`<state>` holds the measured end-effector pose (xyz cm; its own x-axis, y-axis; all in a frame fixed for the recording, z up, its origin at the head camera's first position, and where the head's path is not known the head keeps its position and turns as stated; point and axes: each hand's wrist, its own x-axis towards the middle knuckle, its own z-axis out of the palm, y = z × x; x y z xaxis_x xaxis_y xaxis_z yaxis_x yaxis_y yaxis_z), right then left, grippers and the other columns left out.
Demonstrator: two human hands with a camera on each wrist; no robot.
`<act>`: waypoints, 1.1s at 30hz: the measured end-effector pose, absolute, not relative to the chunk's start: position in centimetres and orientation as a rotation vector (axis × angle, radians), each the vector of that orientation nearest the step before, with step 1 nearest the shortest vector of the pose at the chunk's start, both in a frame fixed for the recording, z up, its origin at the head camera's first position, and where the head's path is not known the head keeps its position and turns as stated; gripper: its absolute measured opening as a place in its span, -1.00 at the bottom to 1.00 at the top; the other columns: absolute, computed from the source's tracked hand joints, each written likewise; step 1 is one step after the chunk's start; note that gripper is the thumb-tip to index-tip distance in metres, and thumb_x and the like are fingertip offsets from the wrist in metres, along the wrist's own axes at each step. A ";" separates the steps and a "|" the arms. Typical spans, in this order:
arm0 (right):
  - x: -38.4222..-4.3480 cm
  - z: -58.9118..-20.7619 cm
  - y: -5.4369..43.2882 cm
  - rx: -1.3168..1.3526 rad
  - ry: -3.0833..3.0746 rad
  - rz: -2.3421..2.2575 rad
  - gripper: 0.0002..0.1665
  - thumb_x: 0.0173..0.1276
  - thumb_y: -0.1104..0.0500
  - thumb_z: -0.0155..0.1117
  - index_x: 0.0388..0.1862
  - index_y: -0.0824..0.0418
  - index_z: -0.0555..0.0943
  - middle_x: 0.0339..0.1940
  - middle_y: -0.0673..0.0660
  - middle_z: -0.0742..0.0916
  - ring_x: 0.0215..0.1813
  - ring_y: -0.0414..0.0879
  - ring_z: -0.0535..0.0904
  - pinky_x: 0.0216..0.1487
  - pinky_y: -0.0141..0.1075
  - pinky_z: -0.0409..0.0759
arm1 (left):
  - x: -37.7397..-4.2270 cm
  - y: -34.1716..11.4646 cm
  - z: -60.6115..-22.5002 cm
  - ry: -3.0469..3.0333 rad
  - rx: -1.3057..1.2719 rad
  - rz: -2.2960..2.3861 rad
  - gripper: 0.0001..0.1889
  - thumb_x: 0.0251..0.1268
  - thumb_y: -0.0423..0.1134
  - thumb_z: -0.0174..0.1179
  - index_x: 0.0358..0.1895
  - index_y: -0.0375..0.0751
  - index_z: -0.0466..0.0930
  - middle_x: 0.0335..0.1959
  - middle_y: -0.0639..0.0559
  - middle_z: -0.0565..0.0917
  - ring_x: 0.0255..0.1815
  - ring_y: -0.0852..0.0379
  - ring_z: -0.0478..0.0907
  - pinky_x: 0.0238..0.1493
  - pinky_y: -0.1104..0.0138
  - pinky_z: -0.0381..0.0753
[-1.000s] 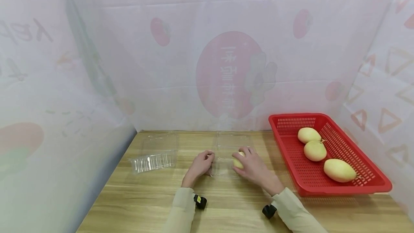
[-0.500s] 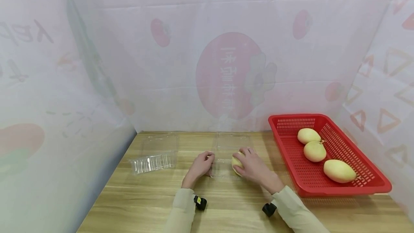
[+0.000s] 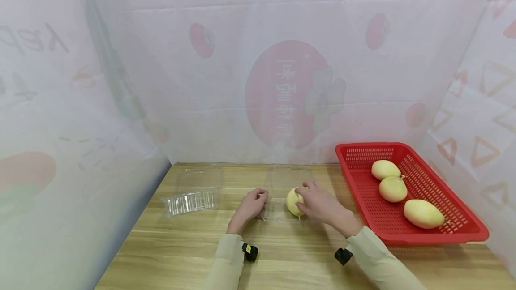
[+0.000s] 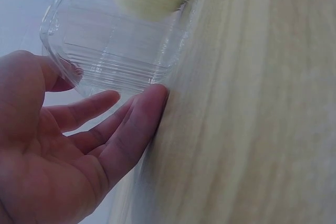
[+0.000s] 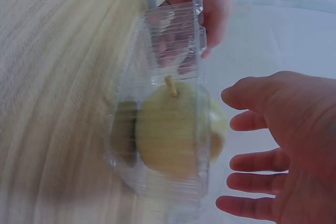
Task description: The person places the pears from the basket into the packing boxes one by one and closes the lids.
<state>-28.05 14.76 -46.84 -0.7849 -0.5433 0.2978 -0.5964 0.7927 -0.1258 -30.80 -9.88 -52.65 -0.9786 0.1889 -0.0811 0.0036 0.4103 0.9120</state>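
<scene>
Table (image 3: 161, 254) wood-grained, printed sheeting (image 3: 217, 88) behind; left hand (image 3: 250, 206) pinching container (image 4: 118, 59), right hand (image 3: 322, 206) released by pear (image 3: 294, 202).

- A single pear (image 3: 294, 202), pale yellow and smooth-skinned, plump and rounded, with a short tan stem.
- It lies on its side in the tray (image 3: 277, 209) of a clear plastic container, right of the middle, its stem end toward the person.
- The right wrist view shows its upper side standing above the tray's rim, with a brownish patch there, and the stem below the rim, seen through the near wall.
- The container is see-through, with fine ribs along its walls and a flanged rim.
- It stands open on the tabletop (image 3: 290, 258), tray nearest the person, lid (image 3: 288, 176) folded back on the far side.
</scene>
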 end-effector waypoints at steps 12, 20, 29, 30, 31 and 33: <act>-27.5 -44.9 16.7 0.940 -2.657 0.216 -0.64 0.24 0.09 0.42 -0.03 0.20 0.63 -0.06 0.22 0.65 -0.05 0.10 0.55 -0.22 -0.08 0.66 | -30.8 -9.9 -52.8 2.492 0.174 1.613 -0.54 0.53 -0.05 -0.07 0.26 -0.29 0.46 -0.25 -0.18 0.63 -0.67 0.19 0.50 -0.57 0.29 0.65; -27.5 -43.6 18.3 0.974 -2.625 0.165 -0.65 0.23 0.11 0.42 -0.04 0.20 0.63 -0.05 0.27 0.64 -0.02 0.16 0.52 -0.16 -0.03 0.64 | -30.8 -9.9 -52.8 2.491 0.170 1.613 -0.55 0.53 -0.06 -0.07 0.26 -0.30 0.46 -0.27 -0.18 0.63 -0.68 0.18 0.50 -0.58 0.30 0.65; -27.7 -42.5 19.8 0.966 -2.574 0.049 -0.63 0.20 0.08 0.45 -0.04 0.13 0.60 -0.07 0.25 0.64 -0.07 0.15 0.54 -0.16 -0.02 0.63 | -30.8 -9.8 -52.6 2.483 0.164 1.617 -0.54 0.54 -0.05 -0.07 0.27 -0.30 0.45 -0.26 -0.18 0.63 -0.69 0.19 0.49 -0.58 0.29 0.65; -27.8 -42.4 20.0 0.964 -2.578 0.043 -0.63 0.21 0.08 0.44 -0.04 0.13 0.60 -0.06 0.25 0.64 -0.05 0.16 0.54 -0.14 -0.02 0.64 | -30.7 -9.8 -52.6 2.480 0.164 1.620 -0.54 0.54 -0.05 -0.07 0.28 -0.30 0.45 -0.26 -0.19 0.63 -0.69 0.19 0.49 -0.59 0.29 0.65; -27.9 -42.3 20.2 0.963 -2.585 0.039 -0.63 0.21 0.08 0.44 -0.03 0.13 0.60 -0.05 0.26 0.64 -0.04 0.17 0.54 -0.12 -0.01 0.64 | -30.7 -9.8 -52.6 2.479 0.162 1.622 -0.54 0.54 -0.05 -0.07 0.28 -0.30 0.45 -0.26 -0.19 0.63 -0.69 0.19 0.49 -0.59 0.29 0.65; -28.0 -42.2 20.7 0.960 -2.591 0.039 -0.63 0.22 0.08 0.44 -0.02 0.15 0.60 -0.04 0.28 0.63 0.00 0.18 0.53 -0.10 0.00 0.65 | -30.7 -9.8 -52.5 2.477 0.161 1.623 -0.54 0.53 -0.06 -0.07 0.27 -0.30 0.45 -0.26 -0.19 0.63 -0.69 0.19 0.49 -0.58 0.29 0.65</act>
